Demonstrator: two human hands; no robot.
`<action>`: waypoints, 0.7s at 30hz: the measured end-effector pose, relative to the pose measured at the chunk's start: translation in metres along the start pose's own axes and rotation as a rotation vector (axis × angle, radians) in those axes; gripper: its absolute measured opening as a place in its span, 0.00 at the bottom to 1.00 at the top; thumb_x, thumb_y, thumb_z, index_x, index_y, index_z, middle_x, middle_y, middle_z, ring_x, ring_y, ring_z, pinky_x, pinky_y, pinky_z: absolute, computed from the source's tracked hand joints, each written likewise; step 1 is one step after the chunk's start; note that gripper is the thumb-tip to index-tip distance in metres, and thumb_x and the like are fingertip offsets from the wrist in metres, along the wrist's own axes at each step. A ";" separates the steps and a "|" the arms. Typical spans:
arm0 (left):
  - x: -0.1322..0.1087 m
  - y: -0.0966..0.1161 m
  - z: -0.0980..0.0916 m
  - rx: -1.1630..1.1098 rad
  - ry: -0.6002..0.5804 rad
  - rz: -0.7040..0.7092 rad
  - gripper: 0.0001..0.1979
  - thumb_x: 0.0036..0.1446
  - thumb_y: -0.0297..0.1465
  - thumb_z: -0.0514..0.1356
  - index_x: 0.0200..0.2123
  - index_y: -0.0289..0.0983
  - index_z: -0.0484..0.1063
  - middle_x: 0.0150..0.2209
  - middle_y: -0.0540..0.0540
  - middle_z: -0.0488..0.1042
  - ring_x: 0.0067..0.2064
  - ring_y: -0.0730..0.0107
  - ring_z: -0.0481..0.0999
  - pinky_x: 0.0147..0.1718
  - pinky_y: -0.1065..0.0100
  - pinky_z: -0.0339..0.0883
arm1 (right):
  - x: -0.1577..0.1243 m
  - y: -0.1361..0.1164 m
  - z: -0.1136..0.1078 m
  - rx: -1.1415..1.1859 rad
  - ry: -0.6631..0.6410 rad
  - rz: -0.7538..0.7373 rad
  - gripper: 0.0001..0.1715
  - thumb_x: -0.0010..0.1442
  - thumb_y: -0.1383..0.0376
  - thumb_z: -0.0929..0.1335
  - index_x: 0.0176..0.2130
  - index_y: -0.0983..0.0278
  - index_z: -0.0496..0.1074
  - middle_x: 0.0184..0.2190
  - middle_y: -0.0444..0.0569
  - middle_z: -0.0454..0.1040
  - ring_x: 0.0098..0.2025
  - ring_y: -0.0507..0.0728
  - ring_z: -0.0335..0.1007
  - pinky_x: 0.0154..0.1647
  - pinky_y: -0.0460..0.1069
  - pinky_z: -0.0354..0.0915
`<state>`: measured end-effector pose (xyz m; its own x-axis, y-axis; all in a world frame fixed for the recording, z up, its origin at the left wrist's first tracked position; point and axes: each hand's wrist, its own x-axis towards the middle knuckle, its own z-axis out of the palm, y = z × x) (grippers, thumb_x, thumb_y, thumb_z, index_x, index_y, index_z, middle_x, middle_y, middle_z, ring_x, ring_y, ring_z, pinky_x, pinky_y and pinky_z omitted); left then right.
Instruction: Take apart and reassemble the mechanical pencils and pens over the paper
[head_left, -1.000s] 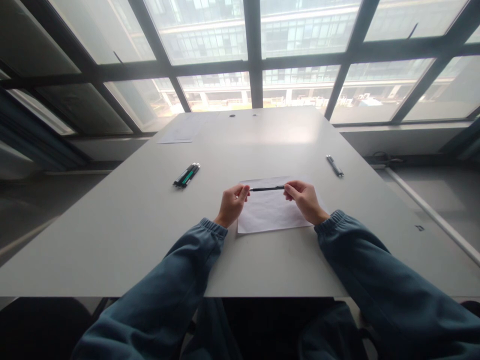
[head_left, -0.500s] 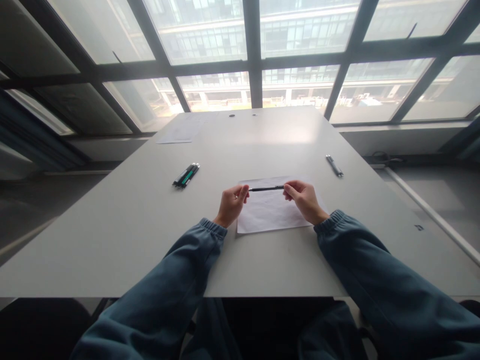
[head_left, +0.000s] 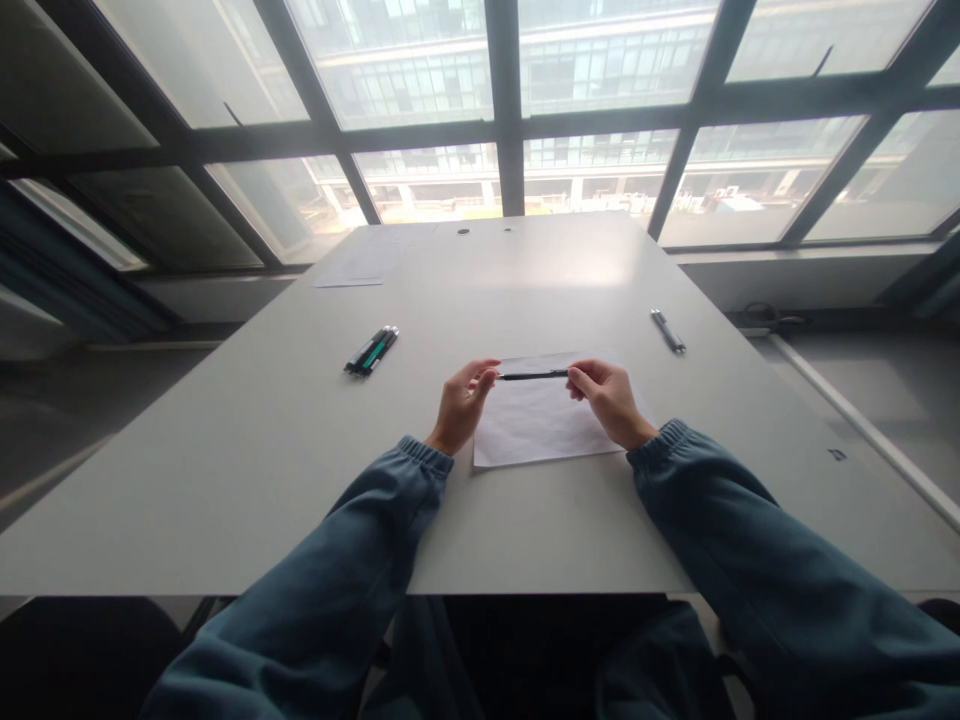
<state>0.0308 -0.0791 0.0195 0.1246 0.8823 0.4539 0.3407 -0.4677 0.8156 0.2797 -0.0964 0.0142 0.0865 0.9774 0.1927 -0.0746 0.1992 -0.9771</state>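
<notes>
At the near middle of a white table [head_left: 225, 470], you hold a black pen [head_left: 534, 376] crosswise over a sheet of white paper [head_left: 551, 425]. Your right hand [head_left: 606, 400] pinches its right end, fingers curled; your left hand [head_left: 463, 402], thumb and forefinger slightly parted, is at the left end, contact unclear. Black-and-green pens [head_left: 373, 352] lie bunched farther left, a silver-grey pen [head_left: 667, 332] or pens far right.

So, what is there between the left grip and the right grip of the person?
In the head view, a black pen spans the gap between the left grip and the right grip; beneath it lies white paper.
</notes>
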 end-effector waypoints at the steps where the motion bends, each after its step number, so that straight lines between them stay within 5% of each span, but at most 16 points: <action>1: 0.000 0.001 0.000 0.010 -0.001 0.023 0.19 0.66 0.46 0.59 0.48 0.39 0.78 0.42 0.44 0.81 0.41 0.66 0.79 0.38 0.67 0.70 | 0.000 0.000 0.000 0.000 0.001 -0.002 0.17 0.55 0.54 0.75 0.34 0.65 0.77 0.24 0.47 0.76 0.25 0.52 0.69 0.27 0.48 0.65; 7: 0.001 0.004 0.000 0.074 0.014 0.172 0.13 0.60 0.38 0.67 0.47 0.40 0.80 0.44 0.42 0.81 0.42 0.65 0.78 0.37 0.65 0.71 | -0.001 -0.003 0.001 0.006 0.007 -0.001 0.17 0.55 0.53 0.75 0.34 0.65 0.77 0.24 0.46 0.76 0.25 0.52 0.68 0.27 0.48 0.64; 13: 0.000 0.003 0.001 0.104 0.011 0.129 0.08 0.60 0.34 0.65 0.42 0.39 0.81 0.39 0.44 0.81 0.39 0.65 0.78 0.38 0.64 0.72 | 0.000 -0.002 0.000 -0.014 0.009 0.002 0.20 0.54 0.51 0.76 0.34 0.65 0.77 0.24 0.47 0.76 0.25 0.52 0.68 0.27 0.49 0.65; 21: 0.000 0.005 0.001 0.100 0.011 0.066 0.12 0.61 0.40 0.65 0.40 0.39 0.81 0.38 0.43 0.82 0.37 0.65 0.78 0.37 0.65 0.71 | 0.000 -0.001 0.001 0.007 0.005 -0.006 0.18 0.55 0.53 0.75 0.34 0.65 0.77 0.24 0.46 0.76 0.25 0.52 0.68 0.27 0.48 0.65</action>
<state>0.0336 -0.0810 0.0231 0.1397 0.8491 0.5094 0.4233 -0.5163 0.7445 0.2793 -0.0967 0.0155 0.0920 0.9759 0.1980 -0.0810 0.2055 -0.9753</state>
